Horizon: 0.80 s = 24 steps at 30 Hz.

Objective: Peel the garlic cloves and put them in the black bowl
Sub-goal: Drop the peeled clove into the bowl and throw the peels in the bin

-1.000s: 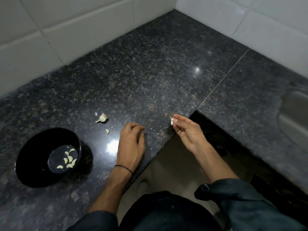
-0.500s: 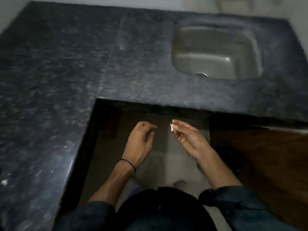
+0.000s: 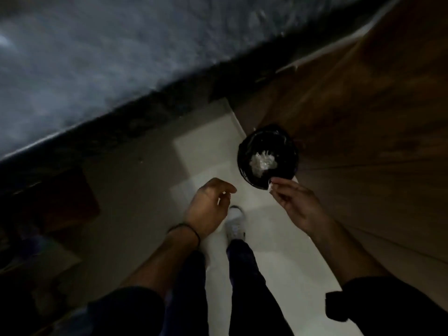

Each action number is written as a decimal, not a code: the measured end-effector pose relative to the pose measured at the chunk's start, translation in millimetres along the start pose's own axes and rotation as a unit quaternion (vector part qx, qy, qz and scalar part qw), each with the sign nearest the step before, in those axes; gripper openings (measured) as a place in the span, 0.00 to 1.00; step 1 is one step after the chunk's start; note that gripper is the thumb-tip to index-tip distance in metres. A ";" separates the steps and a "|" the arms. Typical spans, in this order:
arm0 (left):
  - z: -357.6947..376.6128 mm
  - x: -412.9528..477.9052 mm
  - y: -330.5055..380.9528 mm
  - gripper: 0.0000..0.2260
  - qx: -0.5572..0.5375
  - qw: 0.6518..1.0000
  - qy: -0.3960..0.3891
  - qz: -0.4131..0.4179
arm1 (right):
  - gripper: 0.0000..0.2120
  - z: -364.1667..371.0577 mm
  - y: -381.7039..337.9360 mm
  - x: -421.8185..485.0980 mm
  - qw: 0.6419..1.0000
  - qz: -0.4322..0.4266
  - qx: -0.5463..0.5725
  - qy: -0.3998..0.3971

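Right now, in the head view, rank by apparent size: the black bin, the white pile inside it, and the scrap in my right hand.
Largest to smallest:
black bin
white pile
white scrap in the right hand
Though nearest the camera, the scrap looks smallest.

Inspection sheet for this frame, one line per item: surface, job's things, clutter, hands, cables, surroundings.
Surface: granite counter at upper left, blurred by motion.
Job's things: black bowl and garlic cloves not in view; a small white peel scrap, likely garlic skin, is in the right hand.
Clutter: white scraps lie inside the black-lined bin on the floor.
Hands: right hand pinches the peel scrap at the bin's near rim; left hand loosely curled, holding nothing.
Cables: nothing seen.
Surroundings: pale floor, wooden cabinet front at right, a shoe below the hands.
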<state>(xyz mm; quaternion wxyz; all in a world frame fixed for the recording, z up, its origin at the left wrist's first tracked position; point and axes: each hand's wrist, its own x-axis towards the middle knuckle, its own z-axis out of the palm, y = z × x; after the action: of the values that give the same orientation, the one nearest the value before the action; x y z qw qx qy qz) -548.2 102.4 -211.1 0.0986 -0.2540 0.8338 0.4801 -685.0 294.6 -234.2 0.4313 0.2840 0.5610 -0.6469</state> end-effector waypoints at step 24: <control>207.8 259.7 -169.5 0.18 0.053 0.993 -0.084 -0.061 | 0.17 -89.3 89.8 384.2 0.712 -0.258 -0.630 0.169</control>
<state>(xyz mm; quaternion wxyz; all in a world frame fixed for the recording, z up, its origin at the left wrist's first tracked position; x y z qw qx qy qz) -698.0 124.4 -552.3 0.2108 -0.2571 0.8301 0.4477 -795.9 289.4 -623.3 0.2248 -0.1051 0.9536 -0.1705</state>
